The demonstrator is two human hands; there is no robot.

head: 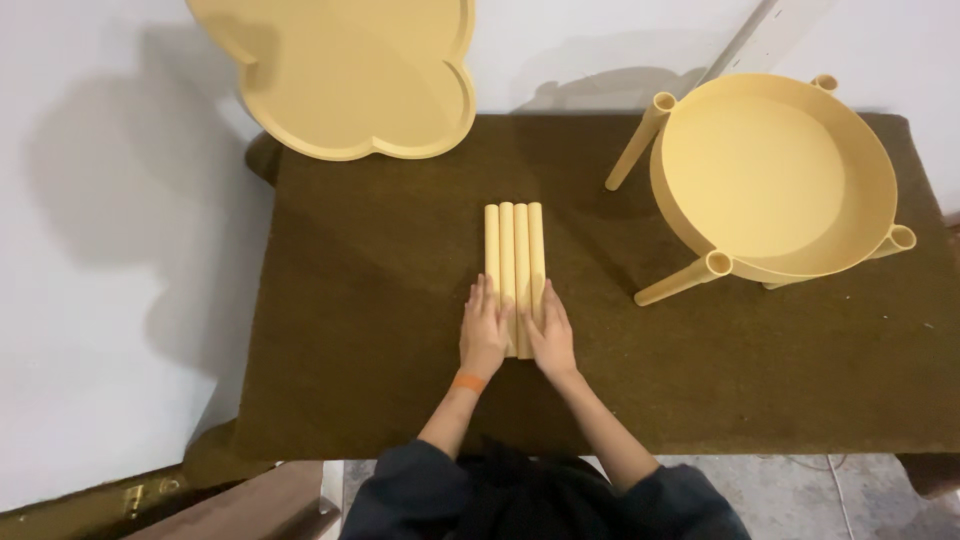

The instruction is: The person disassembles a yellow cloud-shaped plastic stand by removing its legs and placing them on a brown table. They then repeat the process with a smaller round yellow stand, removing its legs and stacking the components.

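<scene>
The left hand (484, 331) and right hand (549, 335) lie flat, fingers straight, pressing from each side on the near ends of four pale yellow plastic tubes (515, 262), grasping nothing. The tubes lie side by side, touching, near the middle of the brown carpeted bench (370, 330). A round yellow tray table on tube legs (775, 175) stands at the far right corner. A cloud-shaped yellow tray (350, 70) overhangs the far left edge.

Head view, straight down, near tabletop (350, 330)
</scene>
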